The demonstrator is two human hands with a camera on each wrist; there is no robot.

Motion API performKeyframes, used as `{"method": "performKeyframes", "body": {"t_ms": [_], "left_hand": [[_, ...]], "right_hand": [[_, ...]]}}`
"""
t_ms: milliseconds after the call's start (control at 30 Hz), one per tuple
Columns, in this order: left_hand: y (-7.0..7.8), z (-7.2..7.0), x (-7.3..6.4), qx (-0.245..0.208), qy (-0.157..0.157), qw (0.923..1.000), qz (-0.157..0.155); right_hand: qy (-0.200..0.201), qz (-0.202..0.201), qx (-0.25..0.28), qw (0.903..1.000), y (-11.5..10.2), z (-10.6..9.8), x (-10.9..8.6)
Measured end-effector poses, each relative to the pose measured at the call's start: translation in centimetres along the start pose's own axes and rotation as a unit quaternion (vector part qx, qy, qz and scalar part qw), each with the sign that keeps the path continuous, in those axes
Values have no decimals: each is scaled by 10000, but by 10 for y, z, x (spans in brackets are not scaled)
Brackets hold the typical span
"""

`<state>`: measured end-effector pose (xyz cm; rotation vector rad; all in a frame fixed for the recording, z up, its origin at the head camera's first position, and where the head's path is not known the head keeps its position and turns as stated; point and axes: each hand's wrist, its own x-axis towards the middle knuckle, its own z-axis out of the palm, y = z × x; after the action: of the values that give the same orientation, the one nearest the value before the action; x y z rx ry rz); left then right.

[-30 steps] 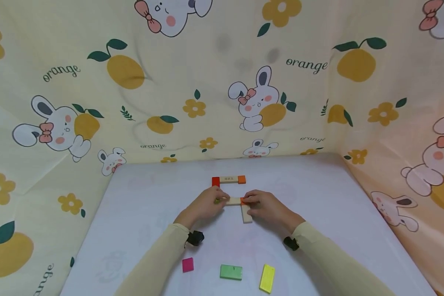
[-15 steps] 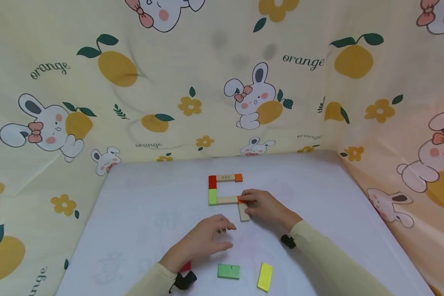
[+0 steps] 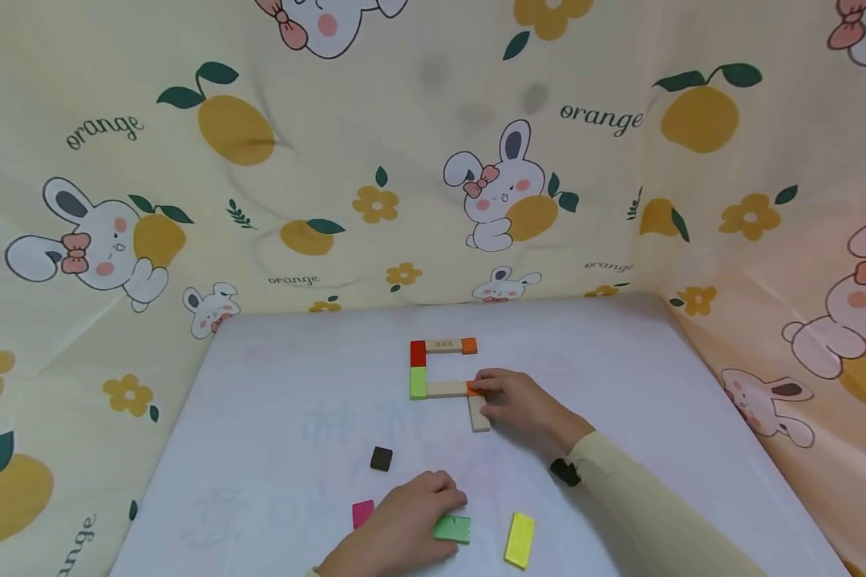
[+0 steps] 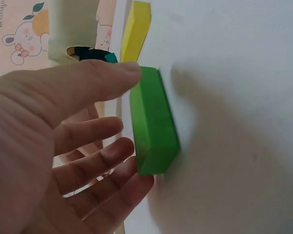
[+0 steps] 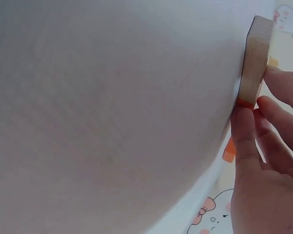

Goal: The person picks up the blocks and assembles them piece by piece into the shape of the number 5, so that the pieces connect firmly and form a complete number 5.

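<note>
Over the table's near side, my left hand (image 3: 404, 525) surrounds a green block (image 3: 451, 529), fingers on its far side and thumb on the near side. The left wrist view shows this green block (image 4: 154, 119) flat on the table, with spread fingers along it. My right hand (image 3: 523, 405) is at the corner of a block outline, fingertips on a small orange block (image 3: 472, 387). Beside my right thumb lies a plain wooden block (image 3: 479, 414); the right wrist view shows its long side (image 5: 255, 61). Another wooden block (image 3: 446, 389) runs left to a lime block (image 3: 418, 383).
A red block (image 3: 418, 353), a printed wooden block (image 3: 443, 345) and a second orange block (image 3: 470, 345) form the outline's far part. Near my left hand lie a black block (image 3: 381, 459) and a magenta block (image 3: 362, 513). A yellow block (image 3: 520, 540) lies to the right.
My left hand has left the lime block and moved back towards the near edge, to the green block. The black block has come into view. My right hand stays at the corner.
</note>
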<state>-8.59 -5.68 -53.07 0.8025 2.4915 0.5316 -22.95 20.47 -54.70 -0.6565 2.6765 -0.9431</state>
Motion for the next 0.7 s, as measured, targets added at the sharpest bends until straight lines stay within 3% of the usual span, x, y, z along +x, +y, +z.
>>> {"method": "performKeyframes", "body": {"t_ms": [167,700], "left_hand": [[5,1,2,124,-188,9997,-80],[7,1,3,103,-137,9998,-131]], "right_hand": [[12,-31,119,9999,-1,-1,-1],[17,0,136,9999,2,0,-2]]}}
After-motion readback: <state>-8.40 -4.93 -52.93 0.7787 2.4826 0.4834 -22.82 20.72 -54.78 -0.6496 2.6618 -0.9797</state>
